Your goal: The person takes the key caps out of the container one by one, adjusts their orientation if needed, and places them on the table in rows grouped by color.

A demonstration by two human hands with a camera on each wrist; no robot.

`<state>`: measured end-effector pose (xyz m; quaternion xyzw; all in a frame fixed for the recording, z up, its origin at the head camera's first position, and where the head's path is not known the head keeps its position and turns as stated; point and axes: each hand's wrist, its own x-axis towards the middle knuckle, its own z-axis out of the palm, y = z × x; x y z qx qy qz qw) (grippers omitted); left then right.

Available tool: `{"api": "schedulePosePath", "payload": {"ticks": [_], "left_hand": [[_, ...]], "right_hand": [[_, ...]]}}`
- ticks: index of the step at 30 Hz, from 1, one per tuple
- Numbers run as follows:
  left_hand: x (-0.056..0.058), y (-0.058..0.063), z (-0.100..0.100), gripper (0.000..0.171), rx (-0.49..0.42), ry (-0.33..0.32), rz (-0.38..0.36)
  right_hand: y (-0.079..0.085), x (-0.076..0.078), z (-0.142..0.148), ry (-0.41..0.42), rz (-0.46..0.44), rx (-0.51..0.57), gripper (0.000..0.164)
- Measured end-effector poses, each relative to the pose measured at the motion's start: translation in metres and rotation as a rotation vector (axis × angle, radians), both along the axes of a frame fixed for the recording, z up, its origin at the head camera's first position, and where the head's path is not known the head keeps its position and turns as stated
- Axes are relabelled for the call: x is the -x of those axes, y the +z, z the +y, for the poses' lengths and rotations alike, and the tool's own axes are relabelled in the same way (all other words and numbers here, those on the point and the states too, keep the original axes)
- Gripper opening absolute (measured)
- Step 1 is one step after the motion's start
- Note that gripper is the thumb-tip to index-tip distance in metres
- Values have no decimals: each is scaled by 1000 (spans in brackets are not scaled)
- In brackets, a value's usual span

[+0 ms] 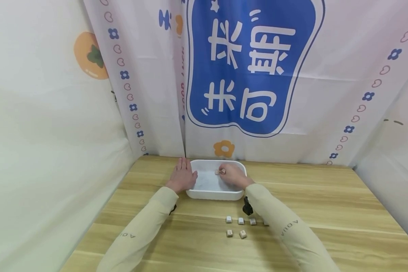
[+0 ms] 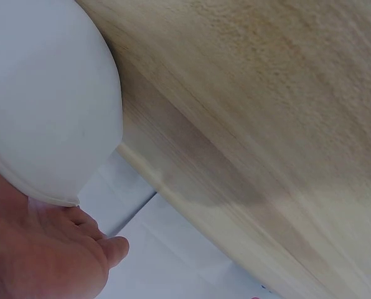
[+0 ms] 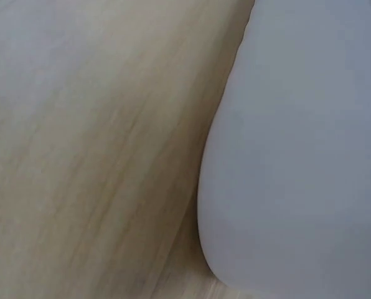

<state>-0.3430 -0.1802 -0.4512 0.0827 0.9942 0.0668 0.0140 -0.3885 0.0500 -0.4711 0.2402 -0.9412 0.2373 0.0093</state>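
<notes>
A white rectangular tray [image 1: 215, 195] stands at the back of the table, near the hanging cloth. My left hand [image 1: 183, 176] rests along its left rim with straight fingers; in the left wrist view the palm [image 2: 48, 249] lies against the rim of the white tray [image 2: 55, 106]. Inside the tray, my right hand [image 1: 232, 176] pinches a small beige keycap [image 1: 223, 171] between its fingertips. Close to the left of it is another beige keycap [image 1: 217, 172]. The right wrist view shows only the tray's outer wall [image 3: 297, 162] and the table, with the hand out of frame.
In front of the tray, a row of pale keycaps [image 1: 240, 221] lies on the wooden table [image 1: 197, 241], its right end partly behind the right sleeve [image 1: 285, 226]. Nearer are two beige keycaps [image 1: 229, 233]. Printed cloth [image 1: 156, 113] hangs beyond the back edge.
</notes>
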Motion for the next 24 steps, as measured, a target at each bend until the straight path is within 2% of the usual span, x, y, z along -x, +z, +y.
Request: {"api": "schedulePosePath", "payload": {"ticks": [19,24], "left_hand": [[1,-1,0,73,3,6,-4],[0,-1,0,73,-10,1,-2]], "right_hand": [[-1,8,-3,15,-63,-103,19],[-1,8,-4,16,-74,-94,20]]}}
